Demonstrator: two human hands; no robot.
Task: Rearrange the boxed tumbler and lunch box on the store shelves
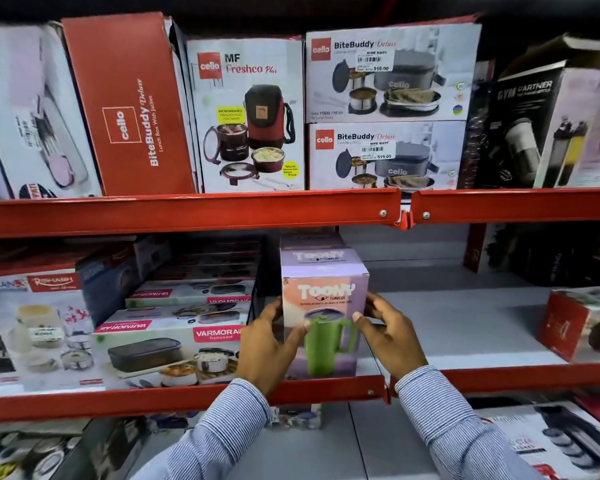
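Both hands, the left hand (pixel 269 344) and the right hand (pixel 390 336), grasp the sides of the lilac cardboard tumbler box (pixel 324 306), which stands upright at the front of the middle red metal shelf (pixel 187 400). Just left of the fingers lie flat Varmora boxes (pixel 174 327); right of them the grey shelf board is bare. Above and behind the fingers stands the glossy Freshco lunch box carton (pixel 250 116).
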